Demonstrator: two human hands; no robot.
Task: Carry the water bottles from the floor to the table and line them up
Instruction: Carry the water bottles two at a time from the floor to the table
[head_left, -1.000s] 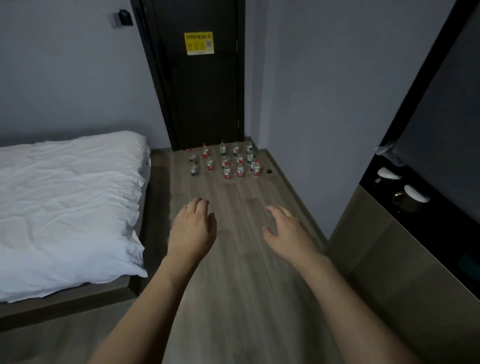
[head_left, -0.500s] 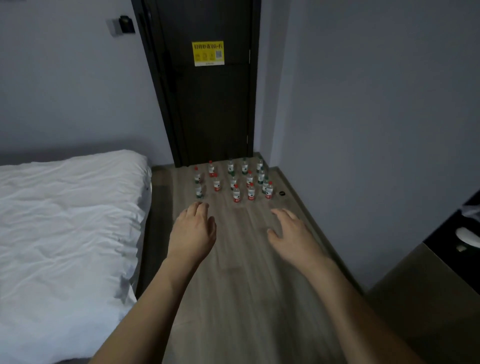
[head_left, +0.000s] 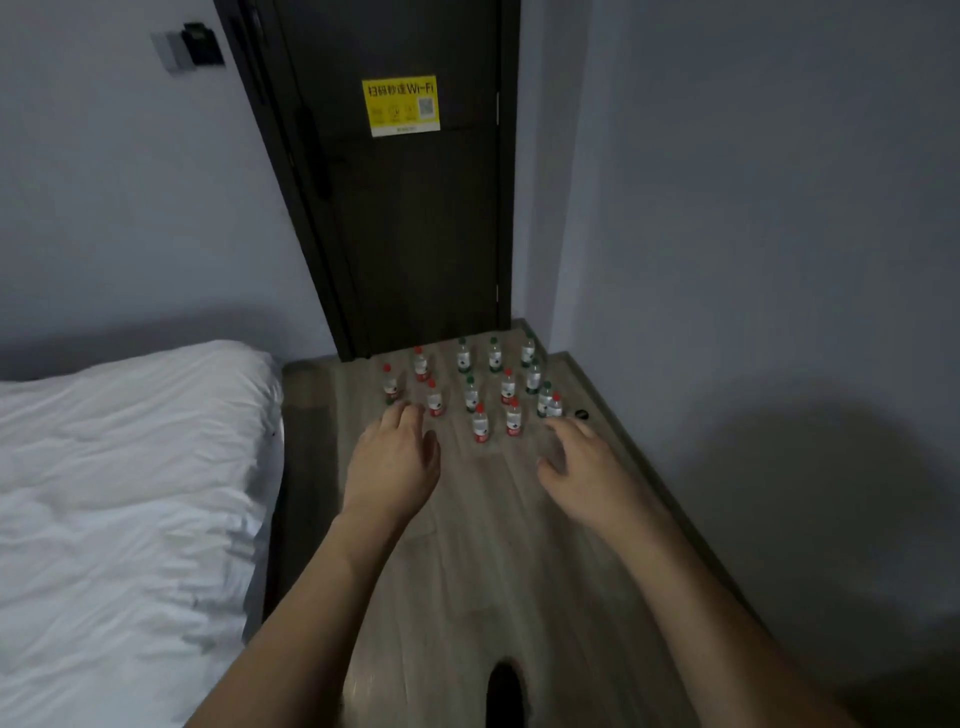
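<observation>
Wooden floor holds about fourteen upright water bottles; two empty hands.

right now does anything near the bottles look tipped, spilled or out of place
All the water bottles stand upright with caps on, and no spill shows. The one oddity: a small dark round object on the floor right of them, too small to identify.
</observation>
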